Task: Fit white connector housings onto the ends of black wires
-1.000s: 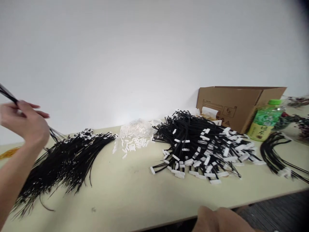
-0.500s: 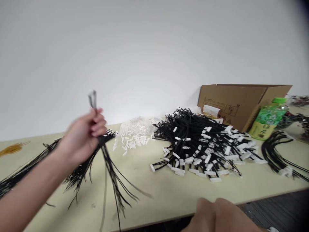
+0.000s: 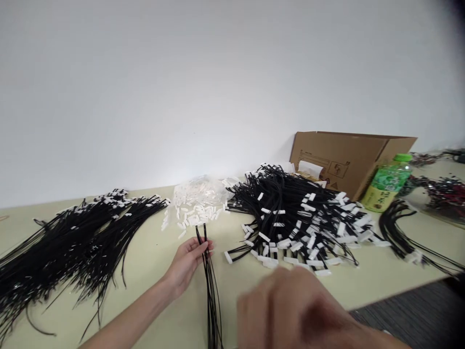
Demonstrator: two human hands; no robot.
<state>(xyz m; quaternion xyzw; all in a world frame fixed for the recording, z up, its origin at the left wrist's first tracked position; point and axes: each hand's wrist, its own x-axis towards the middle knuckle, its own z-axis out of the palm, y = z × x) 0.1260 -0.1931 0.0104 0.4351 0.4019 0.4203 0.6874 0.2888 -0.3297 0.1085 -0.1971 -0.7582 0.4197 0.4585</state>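
My left hand (image 3: 187, 264) pinches a small bunch of thin black wires (image 3: 211, 295) against the pale table (image 3: 152, 271), their tips pointing toward a scatter of small white connectors (image 3: 194, 206). My right hand (image 3: 301, 310) is raised close to the camera and blurred, low in the middle; I cannot tell whether it holds anything. A large heap of black wires with white connectors (image 3: 298, 218) lies to the right of my left hand. A long spread of black wires (image 3: 69, 247) lies to the left.
An open cardboard box (image 3: 345, 157) stands at the back right, with a green bottle (image 3: 385, 182) beside it. More black wires (image 3: 403, 232) and a dark tangle (image 3: 443, 191) lie at the far right. The table's front edge runs along the lower right.
My left hand has come down from mid-air to the table middle with the wire bunch. My right hand has risen from the bottom edge toward the camera.
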